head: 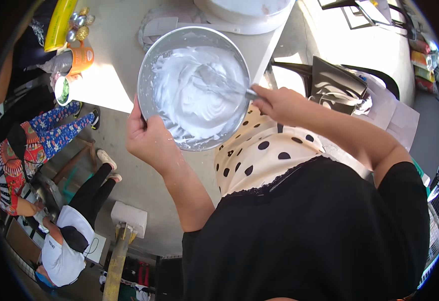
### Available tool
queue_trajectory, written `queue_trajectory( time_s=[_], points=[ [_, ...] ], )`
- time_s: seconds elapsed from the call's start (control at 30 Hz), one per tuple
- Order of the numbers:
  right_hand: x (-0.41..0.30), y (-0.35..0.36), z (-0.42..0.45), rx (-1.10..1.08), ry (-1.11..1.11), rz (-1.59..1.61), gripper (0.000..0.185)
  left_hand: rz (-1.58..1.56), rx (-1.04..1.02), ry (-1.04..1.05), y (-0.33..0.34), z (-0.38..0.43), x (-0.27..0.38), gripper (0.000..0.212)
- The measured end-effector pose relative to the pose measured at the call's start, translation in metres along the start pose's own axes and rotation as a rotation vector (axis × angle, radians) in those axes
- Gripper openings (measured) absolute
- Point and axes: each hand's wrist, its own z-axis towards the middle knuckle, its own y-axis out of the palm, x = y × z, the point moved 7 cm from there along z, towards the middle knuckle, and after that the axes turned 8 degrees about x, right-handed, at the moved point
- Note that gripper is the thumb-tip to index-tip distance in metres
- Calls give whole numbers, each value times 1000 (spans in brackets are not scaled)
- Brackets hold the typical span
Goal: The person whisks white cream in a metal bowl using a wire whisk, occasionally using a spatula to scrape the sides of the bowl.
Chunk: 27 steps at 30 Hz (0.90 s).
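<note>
My left hand (149,139) grips the near left rim of a metal mixing bowl (143,94), thumb along the outside wall. Thick white cream (189,101) fills much of the bowl and lies in soft swirls. My right hand (277,103) is closed around the handle of a wire whisk (238,88). The whisk reaches over the right rim, and its wires are sunk partly in the cream, so the tip is hidden. White smears cling to the inner wall, and small flecks dot my left hand and wrist.
Beyond the bowl, a white spatula (219,27) and a round white-coated cake (242,9) rest on the table (110,41). At its left stand an orange mug (82,60), a white cup (62,92) and metallic balls (81,22). A chair (332,82) is at right; two people are at left.
</note>
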Motion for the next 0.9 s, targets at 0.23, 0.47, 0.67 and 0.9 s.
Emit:
queue_trajectory(
  time_s=[0.23,0.47,0.67,0.9],
  points=[
    [6,-3,12,99,-160,-50,46,-42,-11,15,4,10,1,45],
    [-15,-18,5,140,-234,-47,40,-66,20,-29,8,18,4,44],
    [-17,-14,1,107,-220,11,42,-36,7,-15,2,17,-4,43],
    [-25,-27,-10,177,-108,33,44,-48,-1,-31,-4,14,-4,45]
  ],
)
